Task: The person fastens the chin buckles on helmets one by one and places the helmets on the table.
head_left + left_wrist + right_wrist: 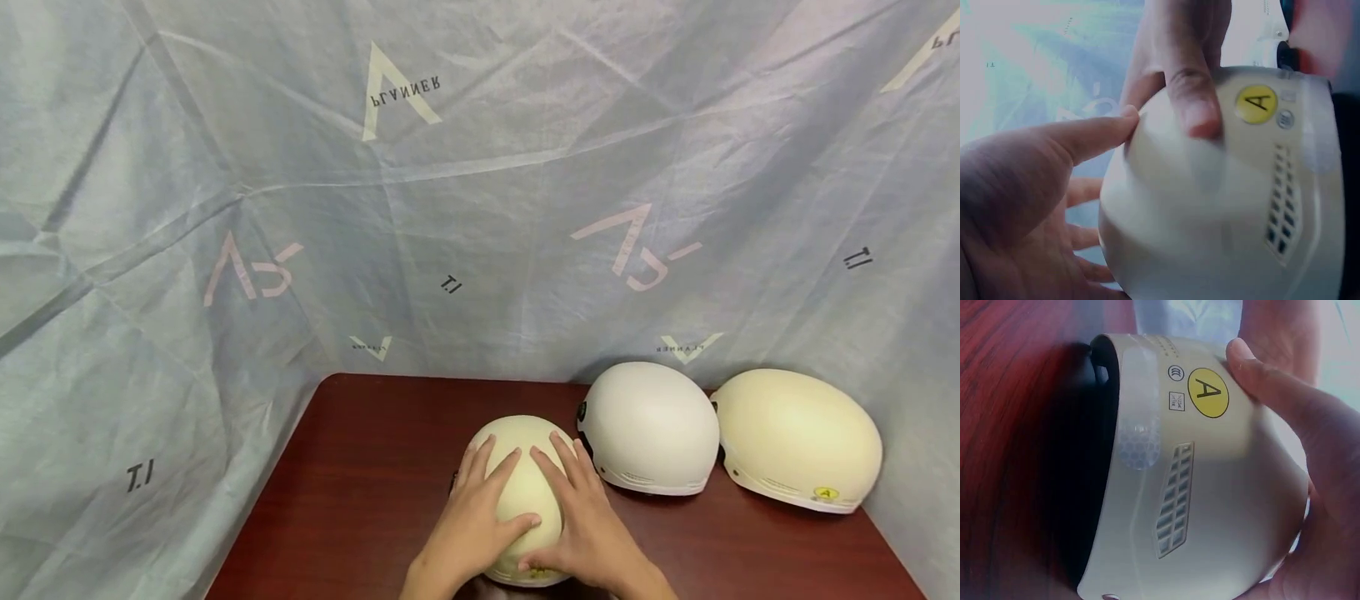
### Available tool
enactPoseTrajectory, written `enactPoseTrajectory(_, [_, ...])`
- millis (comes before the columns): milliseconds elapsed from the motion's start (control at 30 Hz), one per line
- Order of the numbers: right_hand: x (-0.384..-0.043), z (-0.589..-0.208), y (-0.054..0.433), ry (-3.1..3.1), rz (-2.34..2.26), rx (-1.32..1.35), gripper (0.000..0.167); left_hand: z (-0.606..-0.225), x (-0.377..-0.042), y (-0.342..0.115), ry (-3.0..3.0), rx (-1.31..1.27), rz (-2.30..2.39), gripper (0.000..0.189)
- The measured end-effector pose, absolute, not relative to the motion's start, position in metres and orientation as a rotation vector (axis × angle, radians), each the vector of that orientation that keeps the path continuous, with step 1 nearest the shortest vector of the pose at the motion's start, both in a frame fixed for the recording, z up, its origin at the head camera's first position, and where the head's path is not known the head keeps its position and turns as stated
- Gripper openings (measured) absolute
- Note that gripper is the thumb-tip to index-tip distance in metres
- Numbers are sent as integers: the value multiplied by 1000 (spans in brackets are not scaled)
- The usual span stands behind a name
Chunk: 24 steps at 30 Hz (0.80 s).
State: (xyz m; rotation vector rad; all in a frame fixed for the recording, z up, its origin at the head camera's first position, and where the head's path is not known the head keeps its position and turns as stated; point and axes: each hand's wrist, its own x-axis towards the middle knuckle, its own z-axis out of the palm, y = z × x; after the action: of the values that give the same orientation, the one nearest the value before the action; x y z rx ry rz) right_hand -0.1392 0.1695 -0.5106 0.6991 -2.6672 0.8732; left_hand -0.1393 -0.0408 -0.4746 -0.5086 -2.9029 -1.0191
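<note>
A cream helmet (525, 487) sits at the front of the dark red table, its dome between two hands. Fingers spread and nearly straight, the left hand (468, 512) rests on the dome's left side. On the opposite side lies the right hand (588, 512), with both thumbs pointing inward near the helmet's close end. In the right wrist view, the helmet's shell shows a round yellow "A" sticker (1209, 392) and a slotted vent (1175, 500). The right thumb touches close to that sticker. The left wrist view shows the left thumb against the dome.
To the right stand a white helmet (652, 429) and another cream helmet (798, 437), side by side on the table (360, 467). A wrinkled grey sheet (480, 208) with printed letters hangs behind the table and along both sides.
</note>
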Motion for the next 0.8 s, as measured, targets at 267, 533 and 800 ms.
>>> enactPoseTrajectory(267, [-132,-500,178,-2725,905,698,112,-476,-134,-42,-2878,-457,-1038,78])
enactPoseTrajectory(533, [-127,-493,177,-2669,817,695,101,-480,-123,-39,-2743,-484,-878,74])
enactPoseTrajectory(800, [-129,-493,181,-2799,804,735,123,-486,-127,-51,-2914,-684,-858,128])
